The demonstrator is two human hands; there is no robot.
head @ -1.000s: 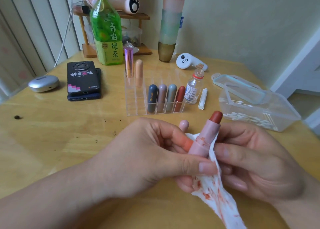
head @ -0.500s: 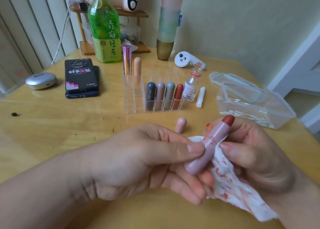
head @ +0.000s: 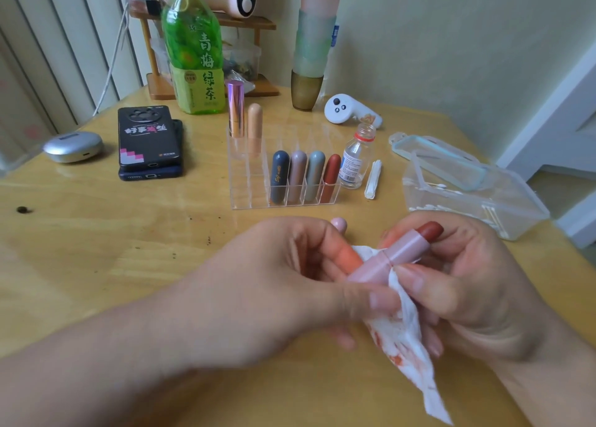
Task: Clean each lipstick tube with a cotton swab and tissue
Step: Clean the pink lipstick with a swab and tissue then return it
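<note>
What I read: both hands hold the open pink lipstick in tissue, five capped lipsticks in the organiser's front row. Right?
Wrong count: the head view shows four capped lipsticks in the organiser's front row, not five. The rest holds.

Uncapped pink lipstick tube (head: 392, 259), tilted, against red-stained tissue (head: 403, 339).

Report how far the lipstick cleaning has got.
Done, apparently: six capped lipsticks stand in the rack, though their cleanliness can't be judged. In hand: left hand holds the open pink lipstick, right hand pinches the stained tissue against it. Left: its cap lies on the table.
</note>
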